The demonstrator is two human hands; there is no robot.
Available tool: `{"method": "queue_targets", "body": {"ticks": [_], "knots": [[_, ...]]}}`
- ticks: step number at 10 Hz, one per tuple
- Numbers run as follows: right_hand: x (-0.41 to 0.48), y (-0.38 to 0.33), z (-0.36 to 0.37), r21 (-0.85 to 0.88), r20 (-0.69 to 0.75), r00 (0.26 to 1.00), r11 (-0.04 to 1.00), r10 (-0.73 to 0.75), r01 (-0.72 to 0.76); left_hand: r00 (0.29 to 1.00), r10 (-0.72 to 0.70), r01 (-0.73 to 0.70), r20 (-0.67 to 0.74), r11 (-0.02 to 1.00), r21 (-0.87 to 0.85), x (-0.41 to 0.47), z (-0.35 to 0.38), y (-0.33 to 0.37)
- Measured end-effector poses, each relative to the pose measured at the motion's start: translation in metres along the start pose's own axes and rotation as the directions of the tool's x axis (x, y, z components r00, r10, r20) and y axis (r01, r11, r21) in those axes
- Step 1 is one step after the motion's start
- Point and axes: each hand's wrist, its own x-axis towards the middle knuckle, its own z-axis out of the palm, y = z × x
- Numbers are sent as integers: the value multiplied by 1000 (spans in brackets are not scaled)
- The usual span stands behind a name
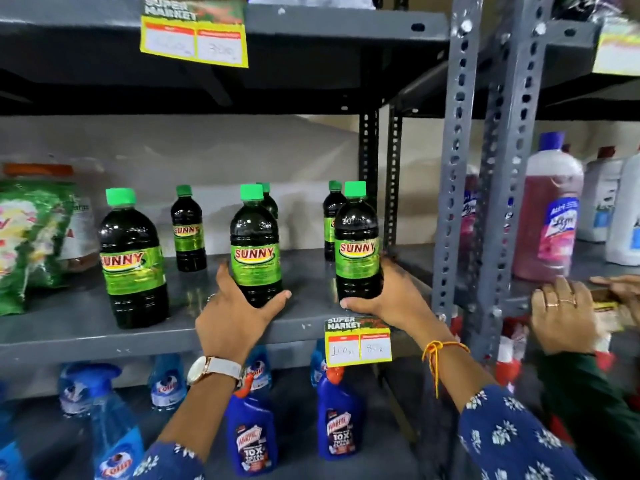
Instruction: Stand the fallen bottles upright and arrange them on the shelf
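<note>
Bottles: six dark bottles with green caps and green "SUNNY" labels stand upright on the grey middle shelf (86, 327); none lies on its side.
Front row: left bottle (133, 261), middle bottle (255, 247) and right bottle (358, 244) stand near the shelf's front edge, well apart from one another.
Back row: three smaller-looking bottles stand behind, one at the left (188, 230), one partly hidden behind the middle bottle (270, 202), one partly hidden behind the right bottle (331, 216).
Left hand (235, 313): wrapped around the base of the middle bottle, thumb on its left side, fingers curling under its right side; a watch sits on the wrist.
Right hand (391, 299): gripping the lower part of the right bottle, which stands at the shelf's right end beside the upright post (457, 168); a yellow thread circles the wrist.
Price tag (358, 342): hangs from the shelf edge below the right bottle.
Left of the bottles: a green packet (31, 244).
Lower shelf: blue spray bottles (107, 424) and blue cleaner bottles (251, 431).
Next bay: a pink bottle (547, 216), and another person's hand (561, 313) resting on the shelf edge.
</note>
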Motion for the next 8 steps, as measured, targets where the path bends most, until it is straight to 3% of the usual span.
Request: {"method": "queue_targets", "body": {"ticks": [5, 7, 8], "knots": [[5, 5, 1, -28, 13, 998, 998, 58, -58, 999, 51, -51, -3, 999, -18, 0, 1, -4], [6, 1, -2, 14, 89, 991, 995, 95, -97, 998, 53, -52, 18, 997, -52, -1, -5, -3], [4, -4, -3, 120, 42, 994, 987, 98, -102, 996, 68, -62, 64, 994, -91, -5, -9, -4]]}}
